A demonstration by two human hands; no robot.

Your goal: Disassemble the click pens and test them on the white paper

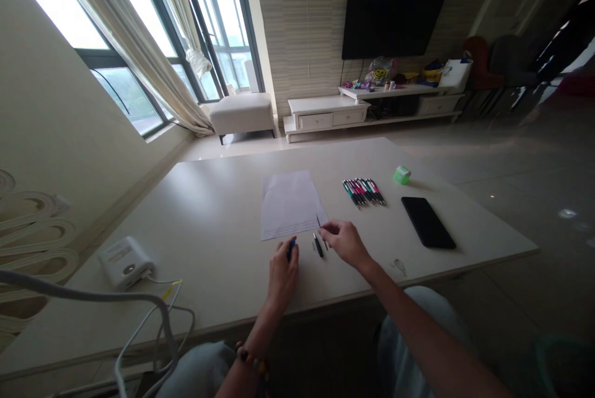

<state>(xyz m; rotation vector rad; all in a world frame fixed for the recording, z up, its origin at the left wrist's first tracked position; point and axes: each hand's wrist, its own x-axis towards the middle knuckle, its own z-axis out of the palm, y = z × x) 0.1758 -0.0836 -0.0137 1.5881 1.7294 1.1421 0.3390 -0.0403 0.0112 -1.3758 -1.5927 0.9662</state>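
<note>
Near the table's front edge, my left hand [283, 268] is closed around a short dark-blue pen part [290, 248]. To its right, my right hand [344, 240] pinches a thin dark pen refill [318, 221] between thumb and fingertips, its end pointing up and left. A black pen barrel piece [318, 245] lies on the table between the hands, with a small clear piece beside it that is too small to make out. Just beyond the hands lies a white paper sheet [290, 199] with lines of writing along its near edge.
A row of several coloured pens [364, 192] lies right of the paper. Farther right are a green-and-white small box [402, 175] and a black phone [427, 222]. A white device [125, 263] with cables sits at the left of the table [214, 224].
</note>
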